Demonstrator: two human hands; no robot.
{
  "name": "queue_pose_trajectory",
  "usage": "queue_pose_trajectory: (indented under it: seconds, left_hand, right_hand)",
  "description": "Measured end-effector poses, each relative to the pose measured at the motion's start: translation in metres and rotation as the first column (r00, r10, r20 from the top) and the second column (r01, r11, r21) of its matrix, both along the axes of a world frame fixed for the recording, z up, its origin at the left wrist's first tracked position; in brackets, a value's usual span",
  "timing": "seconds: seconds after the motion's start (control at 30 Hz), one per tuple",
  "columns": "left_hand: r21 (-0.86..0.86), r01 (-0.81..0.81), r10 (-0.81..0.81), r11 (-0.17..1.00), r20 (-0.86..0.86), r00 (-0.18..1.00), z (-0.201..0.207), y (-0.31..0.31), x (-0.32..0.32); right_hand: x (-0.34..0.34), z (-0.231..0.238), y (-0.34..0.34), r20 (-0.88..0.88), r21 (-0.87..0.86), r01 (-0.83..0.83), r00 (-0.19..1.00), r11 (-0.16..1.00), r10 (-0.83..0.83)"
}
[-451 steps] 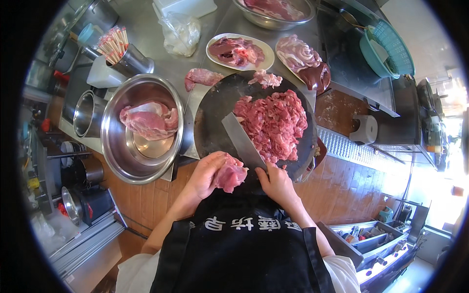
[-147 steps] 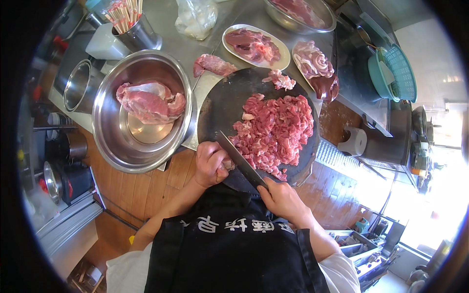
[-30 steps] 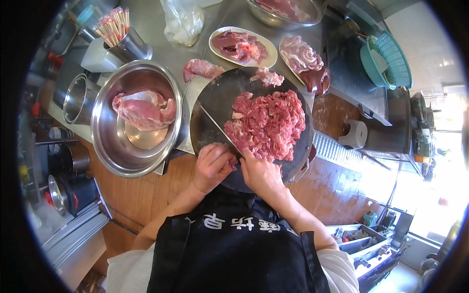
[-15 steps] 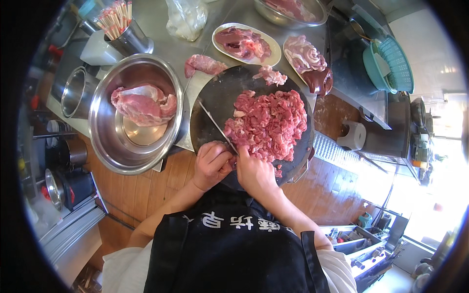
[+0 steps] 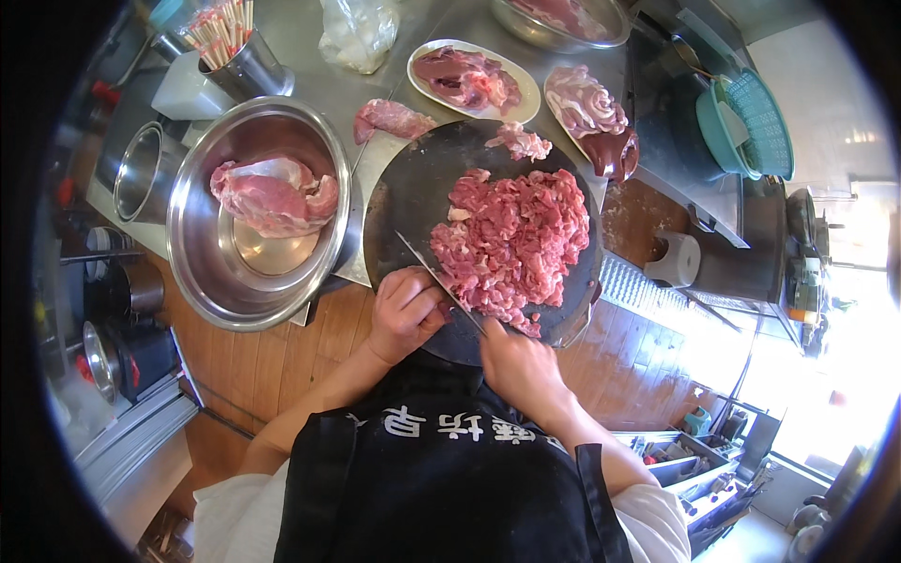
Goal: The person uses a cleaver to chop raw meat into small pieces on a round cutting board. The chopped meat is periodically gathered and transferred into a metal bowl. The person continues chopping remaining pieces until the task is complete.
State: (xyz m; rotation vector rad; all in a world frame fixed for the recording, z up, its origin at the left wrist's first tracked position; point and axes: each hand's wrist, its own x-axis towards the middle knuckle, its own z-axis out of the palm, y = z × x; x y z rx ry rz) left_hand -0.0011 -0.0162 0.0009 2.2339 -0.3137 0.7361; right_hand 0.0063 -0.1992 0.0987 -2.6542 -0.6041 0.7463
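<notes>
On the dark round chopping board (image 5: 404,188), a heap of sliced raw meat (image 5: 526,235) covers the middle and right. My right hand (image 5: 524,369) grips a knife (image 5: 434,274) at the board's near edge, its thin blade slanting away to the left along the heap. Close to the blade's left side, my left hand (image 5: 405,311) is closed with its fingers curled in. A dark reddish bit shows at its fingertips, too small to name. One paler scrap of meat (image 5: 519,141) lies near the board's far rim.
Left of the board stands a steel basin (image 5: 178,253) with a large meat chunk (image 5: 277,197). Behind are a meat strip (image 5: 394,119), a white oval plate (image 5: 533,98) of meat, a plastic bag (image 5: 359,36) and a chopstick holder (image 5: 251,70). A teal basket (image 5: 765,117) sits far right.
My right hand and the knife have moved right and toward me, sliding the blade along the heap's near left side. The left hand stays nearly in place, still closed.
</notes>
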Motion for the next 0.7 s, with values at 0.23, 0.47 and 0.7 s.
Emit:
queue_pose_trajectory:
  seconds: [0.23,0.47,0.7]
  left_hand:
    - [-0.024,-0.031,0.032,0.999,0.011,0.999,0.0,0.001,-0.001]
    - [-0.014,-0.034,0.035,0.999,0.003,0.999,-0.006,0.003,-0.003]
    - [-0.031,0.015,-0.015,0.999,0.001,1.0,0.0,0.004,-0.001]
  right_hand:
    - [0.019,-0.02,0.023,0.045,0.168,0.213,0.974,0.963,-0.223]
    - [-0.013,0.003,-0.008,-0.123,-0.092,0.088,0.988,0.992,-0.098]
    - [0.024,-0.035,0.034,0.129,0.095,0.077,0.988,0.992,-0.089]
